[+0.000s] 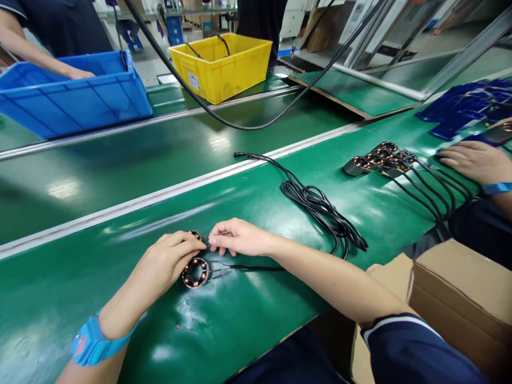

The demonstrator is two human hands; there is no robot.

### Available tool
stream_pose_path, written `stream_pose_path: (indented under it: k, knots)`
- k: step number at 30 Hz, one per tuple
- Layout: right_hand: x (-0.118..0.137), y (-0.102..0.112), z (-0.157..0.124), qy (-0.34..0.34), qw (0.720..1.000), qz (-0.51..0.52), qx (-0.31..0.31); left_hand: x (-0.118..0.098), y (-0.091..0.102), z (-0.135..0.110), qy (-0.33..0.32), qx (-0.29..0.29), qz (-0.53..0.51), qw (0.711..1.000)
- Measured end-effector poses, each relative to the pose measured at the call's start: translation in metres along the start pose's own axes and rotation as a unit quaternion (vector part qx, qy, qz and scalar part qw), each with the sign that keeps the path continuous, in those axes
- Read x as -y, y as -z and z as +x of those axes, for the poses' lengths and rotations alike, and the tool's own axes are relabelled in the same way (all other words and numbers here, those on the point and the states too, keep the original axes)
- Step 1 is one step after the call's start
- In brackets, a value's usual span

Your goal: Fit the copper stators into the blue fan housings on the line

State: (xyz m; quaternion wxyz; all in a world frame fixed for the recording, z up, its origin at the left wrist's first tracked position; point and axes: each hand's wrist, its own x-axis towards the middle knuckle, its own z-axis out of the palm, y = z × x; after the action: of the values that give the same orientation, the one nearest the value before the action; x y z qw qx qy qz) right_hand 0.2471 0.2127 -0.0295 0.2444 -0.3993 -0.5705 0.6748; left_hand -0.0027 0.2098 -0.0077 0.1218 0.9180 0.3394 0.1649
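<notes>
Two ring-shaped motor stators with copper windings lie by my hands on the green bench. My left hand (170, 258), with a blue wrist strap (98, 344), is closed over the farther stator (194, 234), most of which it hides; its fingertips are at the leads. Thumb and fingers of my right hand (236, 237) pinch the thin wires (207, 241) coming from that stator. Just below my left fingers the nearer stator (196, 273) rests flat, its thin coloured wires running to a black cable (256, 268) that passes under my right forearm.
A coiled black cable (316, 205) lies beyond my right arm. Farther right are several stators with cables (378, 158) and a co-worker's hand (476, 160). Blue (76, 101) and yellow (224, 69) bins stand across the bench; a cardboard box (460, 288) is at lower right.
</notes>
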Motion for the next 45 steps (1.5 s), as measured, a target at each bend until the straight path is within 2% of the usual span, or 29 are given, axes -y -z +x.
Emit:
stream_pose_path:
  k: [3,7,12,17,20,23,24,26,28,29,32,34,39,45]
  knots:
    - [-0.005,-0.004,0.006,-0.037,0.992,0.118,-0.037,0.004,-0.003,0.002,0.019,0.034,-0.049,0.998]
    - [-0.003,-0.007,0.008,-0.085,0.966,0.239,-0.056,0.002,-0.002,0.004,0.095,0.060,-0.124,0.986]
    - [0.001,-0.007,0.013,-0.101,0.967,0.229,-0.039,-0.002,0.006,0.012,0.099,0.111,-0.116,0.982]
    - [-0.003,-0.005,0.017,-0.096,0.974,0.204,-0.020,-0.004,0.009,0.014,0.108,0.116,-0.110,0.981]
    - [-0.001,0.004,0.006,-0.033,0.986,0.164,-0.022,-0.006,0.011,0.009,0.101,0.088,-0.106,0.985]
    - [0.010,0.018,-0.019,0.095,0.995,0.003,-0.020,-0.010,0.017,-0.002,0.086,0.068,-0.088,0.990]
    - [0.014,0.022,-0.029,0.129,0.988,-0.087,-0.006,-0.012,0.020,-0.005,0.074,0.074,-0.071,0.992]
    - [0.020,0.026,-0.044,0.159,0.950,-0.266,0.032,-0.017,0.025,-0.012,0.040,0.092,-0.024,0.995]
    - [0.021,0.026,-0.052,0.161,0.912,-0.374,0.056,-0.023,0.027,-0.015,0.011,0.092,0.018,0.996]
    - [0.020,0.025,-0.053,0.162,0.901,-0.397,0.059,-0.025,0.026,-0.015,0.006,0.077,0.028,0.997]
    - [0.015,0.022,-0.051,0.173,0.896,-0.404,0.059,-0.031,0.019,-0.011,0.026,0.008,0.031,0.999]
    - [0.013,0.021,-0.049,0.180,0.896,-0.402,0.056,-0.033,0.012,-0.007,0.034,-0.018,0.034,0.999]
    - [0.014,0.021,-0.048,0.192,0.886,-0.421,0.037,-0.035,-0.001,0.000,0.003,-0.010,0.022,1.000]
    - [0.014,0.022,-0.049,0.192,0.883,-0.426,0.042,-0.036,-0.005,0.004,-0.024,0.004,0.011,1.000]
